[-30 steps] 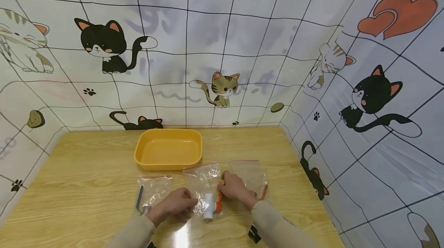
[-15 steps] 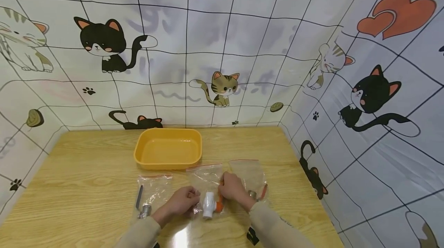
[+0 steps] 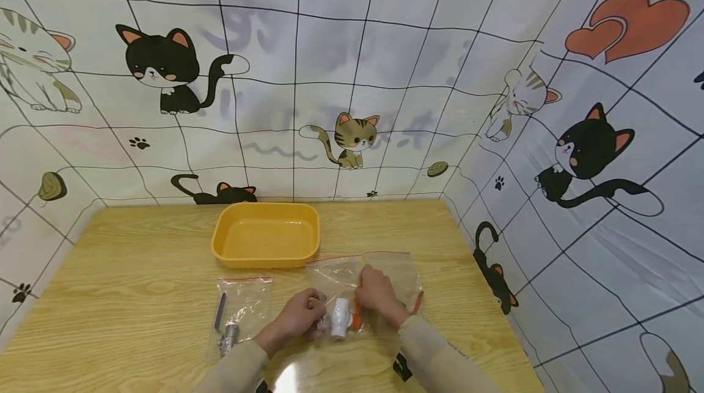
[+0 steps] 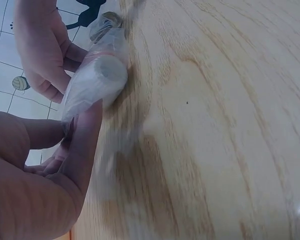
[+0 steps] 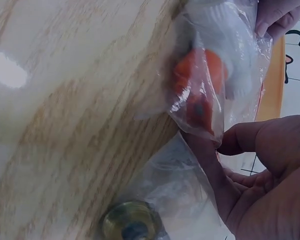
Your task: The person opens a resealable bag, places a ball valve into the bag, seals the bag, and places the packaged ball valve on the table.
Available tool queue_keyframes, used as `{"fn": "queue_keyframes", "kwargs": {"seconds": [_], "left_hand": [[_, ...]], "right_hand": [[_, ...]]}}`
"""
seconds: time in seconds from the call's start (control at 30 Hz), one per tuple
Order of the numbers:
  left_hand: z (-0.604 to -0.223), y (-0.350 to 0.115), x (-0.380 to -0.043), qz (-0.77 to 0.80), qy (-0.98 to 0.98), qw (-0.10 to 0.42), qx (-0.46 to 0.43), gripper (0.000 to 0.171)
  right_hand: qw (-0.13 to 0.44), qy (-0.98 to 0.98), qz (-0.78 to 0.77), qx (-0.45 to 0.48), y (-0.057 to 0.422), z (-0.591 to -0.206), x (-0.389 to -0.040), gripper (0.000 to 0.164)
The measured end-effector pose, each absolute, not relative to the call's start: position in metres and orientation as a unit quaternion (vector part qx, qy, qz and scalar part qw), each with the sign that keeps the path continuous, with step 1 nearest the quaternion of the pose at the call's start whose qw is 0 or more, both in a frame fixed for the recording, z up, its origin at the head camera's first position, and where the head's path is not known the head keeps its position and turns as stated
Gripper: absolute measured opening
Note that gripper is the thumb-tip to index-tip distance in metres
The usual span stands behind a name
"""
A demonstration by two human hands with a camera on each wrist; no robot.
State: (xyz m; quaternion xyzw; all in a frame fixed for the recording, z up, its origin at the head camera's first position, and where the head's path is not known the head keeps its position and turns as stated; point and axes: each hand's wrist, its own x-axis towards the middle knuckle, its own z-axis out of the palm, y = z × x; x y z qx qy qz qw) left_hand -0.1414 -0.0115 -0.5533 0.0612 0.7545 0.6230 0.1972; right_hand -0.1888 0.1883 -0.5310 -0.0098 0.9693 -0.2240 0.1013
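Observation:
A clear zip bag (image 3: 333, 268) holds a white plastic ball valve (image 3: 340, 319) with an orange handle (image 3: 356, 318). My left hand (image 3: 301, 315) pinches the bag's left edge between thumb and index finger, as the left wrist view shows. On the opposite edge, beside the orange handle, my right hand (image 3: 377, 291) pinches the plastic. The white valve body (image 4: 110, 75) lies low over the wood in the left wrist view. Partly under this bag and my right hand is another clear bag (image 3: 404, 271), containing a metal valve with a red handle (image 3: 418, 301).
A third zip bag (image 3: 250, 295) at left contains a metal valve (image 3: 230, 337) with a dark lever. Behind the bags stands a yellow tray (image 3: 220, 253) on the wooden table (image 3: 132, 295). Cat-patterned cloth (image 3: 275, 106) encloses the back and sides.
Both hands have shifted right with the middle bag, whose top now overlaps the right bag. My left hand has come onto its left edge. The left bag and tray stay put.

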Motion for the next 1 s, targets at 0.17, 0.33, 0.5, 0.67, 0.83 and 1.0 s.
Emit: {"fn": "queue_keyframes", "kwargs": {"seconds": [0.17, 0.33, 0.5, 0.67, 0.83, 1.0], "left_hand": [[-0.551, -0.011, -0.141, 0.624, 0.754, 0.197, 0.055, 0.025], [-0.548, -0.011, -0.140, 0.617, 0.762, 0.191, 0.052, 0.027], [-0.547, -0.011, -0.140, 0.605, 0.770, 0.195, 0.047, 0.029], [-0.544, -0.016, -0.140, 0.582, 0.788, 0.194, 0.053, 0.034], [-0.533, -0.034, -0.143, 0.557, 0.811, 0.170, 0.053, 0.035], [-0.518, -0.069, -0.150, 0.547, 0.826, 0.137, 0.010, 0.026]], "right_hand": [[0.089, 0.970, -0.225, -0.011, 0.188, -0.532, -0.189, 0.015], [0.088, 0.973, -0.213, -0.005, 0.187, -0.535, -0.190, 0.015], [0.095, 0.974, -0.206, 0.003, 0.187, -0.535, -0.190, 0.015], [0.088, 0.975, -0.204, 0.000, 0.187, -0.533, -0.190, 0.016], [0.036, 0.978, -0.204, -0.013, 0.185, -0.523, -0.191, 0.020], [0.029, 0.963, -0.260, -0.064, 0.171, -0.514, -0.193, 0.019]]}}
